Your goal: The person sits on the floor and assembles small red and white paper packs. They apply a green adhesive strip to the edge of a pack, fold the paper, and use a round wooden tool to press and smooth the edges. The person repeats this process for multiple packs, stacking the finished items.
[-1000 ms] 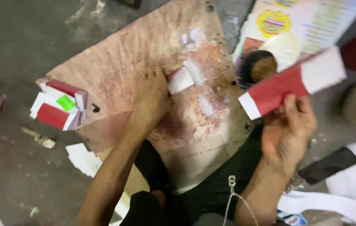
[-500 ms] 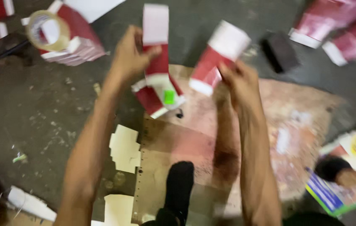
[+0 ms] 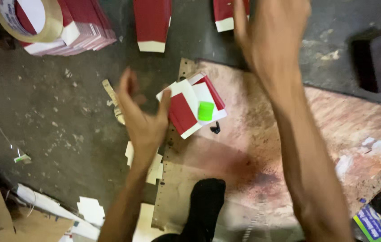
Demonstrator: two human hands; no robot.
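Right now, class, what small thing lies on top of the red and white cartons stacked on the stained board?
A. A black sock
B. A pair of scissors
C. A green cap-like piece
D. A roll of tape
C: a small green piece rests on the red and white cartons, close to the left hand.

Brightness: moderate and even, the dark floor (image 3: 56, 112) dull, the stained board (image 3: 334, 125) paler
Light source: overhead by the look of it, soft, no hard beam
Shadows: faint, a thin dark edge beneath the small stack of red and white cards (image 3: 190, 105)
Glare: none strong, white card edges bright but not blown out
Blur: right hand (image 3: 273, 31) and forearm smeared by motion, left hand (image 3: 141, 114) slightly soft
Sharpest: tape roll (image 3: 27, 20), green tab (image 3: 205, 110)
Edges: bottom corners soft and dim
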